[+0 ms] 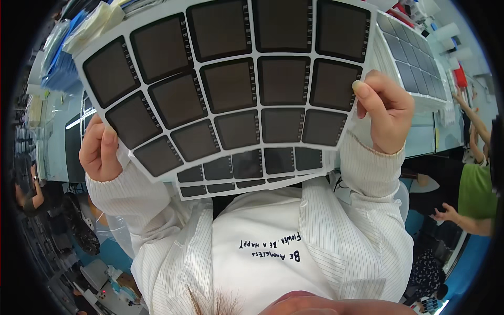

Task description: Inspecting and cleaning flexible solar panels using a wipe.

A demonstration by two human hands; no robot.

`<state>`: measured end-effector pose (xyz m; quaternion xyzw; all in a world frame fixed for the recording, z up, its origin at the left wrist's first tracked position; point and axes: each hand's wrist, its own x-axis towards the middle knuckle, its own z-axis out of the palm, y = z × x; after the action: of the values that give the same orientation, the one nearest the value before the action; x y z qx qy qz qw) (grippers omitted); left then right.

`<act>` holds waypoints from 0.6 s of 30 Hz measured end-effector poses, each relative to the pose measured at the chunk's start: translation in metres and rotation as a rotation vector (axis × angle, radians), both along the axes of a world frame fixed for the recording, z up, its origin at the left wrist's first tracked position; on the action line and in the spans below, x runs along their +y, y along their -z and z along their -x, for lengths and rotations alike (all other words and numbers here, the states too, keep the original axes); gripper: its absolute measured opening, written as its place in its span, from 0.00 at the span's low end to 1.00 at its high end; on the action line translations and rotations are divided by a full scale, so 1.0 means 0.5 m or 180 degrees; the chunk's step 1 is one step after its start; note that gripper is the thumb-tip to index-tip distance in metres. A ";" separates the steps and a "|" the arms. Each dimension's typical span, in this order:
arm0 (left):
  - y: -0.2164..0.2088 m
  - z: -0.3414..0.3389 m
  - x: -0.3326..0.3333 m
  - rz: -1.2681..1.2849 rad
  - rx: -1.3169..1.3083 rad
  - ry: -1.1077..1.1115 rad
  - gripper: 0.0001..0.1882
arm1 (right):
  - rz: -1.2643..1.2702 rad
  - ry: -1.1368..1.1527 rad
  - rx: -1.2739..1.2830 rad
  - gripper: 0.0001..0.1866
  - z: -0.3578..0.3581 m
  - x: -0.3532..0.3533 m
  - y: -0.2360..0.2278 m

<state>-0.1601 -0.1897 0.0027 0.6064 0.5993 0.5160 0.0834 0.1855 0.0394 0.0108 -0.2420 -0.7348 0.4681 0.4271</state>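
Observation:
A wide white sheet [228,84] with three rows of dark, near-square panels is held up in front of me. Each panel has a strip of small pale marks along one side. My left hand [100,149] pinches its left edge between thumb and curled fingers. On the opposite edge, my right hand [386,110] grips with the thumb on the face, beside a panel. Below the sheet's near edge, part of another panelled sheet [247,164] shows, with one more edge under it. The held sheet hides most of both.
At the upper right, a stack of similar sheets [412,58] lies on the pale table [422,139]. Plastic bags and blue packets [65,58] are heaped at the upper left. A person in a green top [476,191] is at the far right, arms reaching; another person's arm shows at left.

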 end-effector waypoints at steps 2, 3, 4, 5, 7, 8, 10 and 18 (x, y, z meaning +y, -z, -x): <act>-0.012 -0.016 0.004 -0.0094 0.0204 -0.0221 0.09 | -0.0219 -0.0013 0.0095 0.02 0.001 0.003 0.004; -0.013 -0.016 0.006 -0.0187 0.0425 -0.0297 0.10 | -0.0335 0.0077 0.0171 0.02 0.002 0.001 0.005; -0.013 -0.018 0.005 -0.0278 0.0637 -0.0385 0.10 | -0.0450 0.0154 0.0241 0.02 0.003 0.000 0.005; -0.014 -0.018 0.007 -0.0308 0.0634 -0.0399 0.10 | -0.0481 0.0142 0.0241 0.02 0.003 -0.001 0.004; -0.018 -0.014 0.016 -0.0431 0.0801 -0.0295 0.09 | -0.0413 0.0181 0.0252 0.01 0.001 -0.003 0.003; -0.017 -0.014 0.019 -0.0448 0.0801 -0.0299 0.09 | -0.0431 0.0179 0.0253 0.01 0.000 -0.002 0.002; -0.017 -0.016 0.023 -0.0542 0.0852 -0.0302 0.09 | -0.0535 0.0123 0.0306 0.02 -0.005 0.002 0.003; -0.022 -0.024 0.065 -0.0622 0.0875 -0.0175 0.10 | -0.0770 0.0313 0.0186 0.05 -0.029 0.008 0.004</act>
<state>-0.1482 -0.1571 0.0135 0.6598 0.5685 0.4860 -0.0728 0.2001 0.0433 0.0089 -0.2107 -0.7603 0.3615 0.4969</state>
